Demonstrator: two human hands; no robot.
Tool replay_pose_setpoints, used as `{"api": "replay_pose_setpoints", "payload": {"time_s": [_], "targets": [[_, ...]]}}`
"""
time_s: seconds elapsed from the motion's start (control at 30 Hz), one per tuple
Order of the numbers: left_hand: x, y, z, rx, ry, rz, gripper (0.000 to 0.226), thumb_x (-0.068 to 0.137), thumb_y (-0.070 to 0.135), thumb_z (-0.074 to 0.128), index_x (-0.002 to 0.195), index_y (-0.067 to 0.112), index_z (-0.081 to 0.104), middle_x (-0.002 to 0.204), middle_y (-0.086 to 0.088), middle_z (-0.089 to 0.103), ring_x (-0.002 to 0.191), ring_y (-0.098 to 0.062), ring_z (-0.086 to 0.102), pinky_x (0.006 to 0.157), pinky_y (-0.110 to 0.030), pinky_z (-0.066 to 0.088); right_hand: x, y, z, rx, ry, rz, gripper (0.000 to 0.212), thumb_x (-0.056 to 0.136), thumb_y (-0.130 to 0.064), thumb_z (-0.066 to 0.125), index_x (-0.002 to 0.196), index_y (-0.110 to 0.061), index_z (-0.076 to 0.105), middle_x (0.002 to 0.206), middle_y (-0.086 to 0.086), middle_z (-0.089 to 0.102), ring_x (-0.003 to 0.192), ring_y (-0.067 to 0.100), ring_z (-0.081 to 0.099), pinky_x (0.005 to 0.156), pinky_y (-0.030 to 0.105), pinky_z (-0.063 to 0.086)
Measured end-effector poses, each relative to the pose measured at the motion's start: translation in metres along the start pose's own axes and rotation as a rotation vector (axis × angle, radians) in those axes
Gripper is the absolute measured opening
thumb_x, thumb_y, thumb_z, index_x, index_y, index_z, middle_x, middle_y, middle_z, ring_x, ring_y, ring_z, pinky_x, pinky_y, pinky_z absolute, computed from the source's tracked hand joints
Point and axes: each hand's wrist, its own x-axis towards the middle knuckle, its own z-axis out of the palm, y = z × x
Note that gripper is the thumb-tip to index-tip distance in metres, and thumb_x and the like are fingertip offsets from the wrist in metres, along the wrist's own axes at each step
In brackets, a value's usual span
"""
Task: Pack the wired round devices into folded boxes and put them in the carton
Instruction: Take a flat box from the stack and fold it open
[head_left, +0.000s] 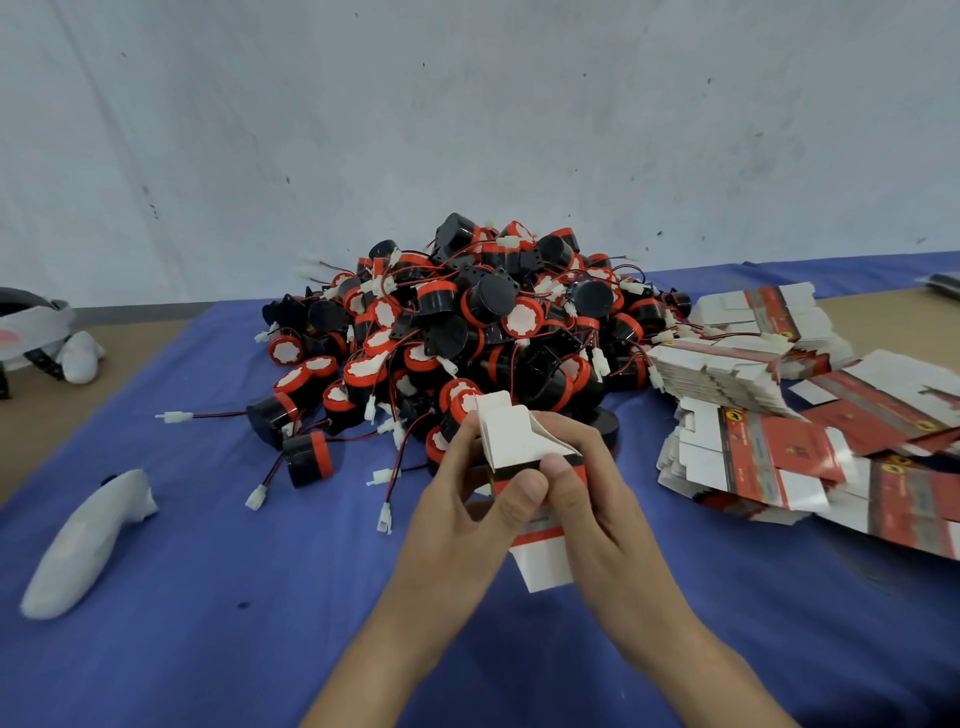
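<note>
A big heap of black and red round devices (467, 322) with thin wires and white plugs lies on the blue cloth (208, 571) in the middle. In front of the heap, both hands hold a small white and red box (519, 441) above the cloth. My left hand (467, 514) grips its left side, thumb on the front. My right hand (582, 488) grips its right side, thumb pressed beside the other thumb. The box's top flaps stand up and a lower flap (545, 564) hangs open. No carton is in view.
Stacks of flat unfolded red and white boxes (769, 415) lie fanned out at the right. A white controller-shaped object (88, 540) rests on the cloth at the left. Another white object and a dark strap (62, 348) sit at the far left edge. A grey wall stands behind.
</note>
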Motion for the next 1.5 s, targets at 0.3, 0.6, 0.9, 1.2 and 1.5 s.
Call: {"api": "replay_pose_setpoints", "payload": {"time_s": [0.3, 0.6, 0.9, 1.2, 1.5], "targets": [[-0.002, -0.025, -0.019, 0.041, 0.084, -0.233, 0.089, 0.071, 0.077, 0.068, 0.146, 0.035, 0.044, 0.136, 0.012, 0.061, 0.126, -0.013, 0.058, 0.102, -0.042, 0.051, -0.008, -0.006, -0.023, 0.05, 0.023, -0.094, 0.039, 0.098, -0.056, 0.041, 0.13, -0.038, 0.053, 0.136, -0.006, 0.058, 0.125, 0.021, 0.059, 0.099, 0.046, 0.052], [-0.003, -0.019, -0.016, -0.006, 0.087, -0.238, 0.078, 0.08, 0.069, 0.064, 0.147, 0.036, 0.042, 0.133, 0.012, 0.062, 0.122, -0.009, 0.061, 0.092, -0.022, 0.053, -0.008, -0.009, -0.023, 0.031, 0.049, -0.14, 0.029, 0.098, -0.061, 0.04, 0.118, -0.045, 0.055, 0.133, -0.012, 0.055, 0.124, 0.018, 0.058, 0.088, 0.023, 0.053], [-0.004, -0.013, -0.018, -0.172, 0.094, -0.279, 0.053, 0.083, 0.054, 0.06, 0.133, 0.04, 0.05, 0.126, 0.009, 0.066, 0.119, -0.011, 0.062, 0.093, -0.019, 0.051, -0.011, -0.01, -0.025, -0.073, 0.069, -0.236, 0.028, 0.098, -0.063, 0.045, 0.114, -0.043, 0.056, 0.147, -0.014, 0.04, 0.141, 0.006, 0.04, 0.092, 0.009, 0.044], [-0.005, -0.017, -0.021, -0.102, 0.054, -0.261, 0.034, 0.084, 0.028, 0.055, 0.117, 0.023, 0.051, 0.106, -0.011, 0.061, 0.091, -0.015, 0.063, 0.077, -0.025, 0.055, -0.013, -0.008, -0.027, -0.131, -0.065, -0.231, 0.048, 0.095, -0.042, 0.048, 0.142, -0.049, 0.037, 0.145, -0.012, 0.042, 0.133, 0.011, 0.048, 0.097, 0.016, 0.047], [-0.006, -0.023, -0.022, -0.06, 0.066, -0.277, 0.037, 0.091, 0.028, 0.048, 0.126, 0.037, 0.056, 0.112, 0.006, 0.067, 0.102, -0.013, 0.066, 0.083, -0.029, 0.057, -0.011, -0.002, -0.027, -0.278, -0.027, -0.241, 0.042, 0.088, -0.041, 0.049, 0.129, -0.047, 0.043, 0.13, -0.018, 0.039, 0.123, 0.006, 0.048, 0.088, 0.008, 0.042]]}}
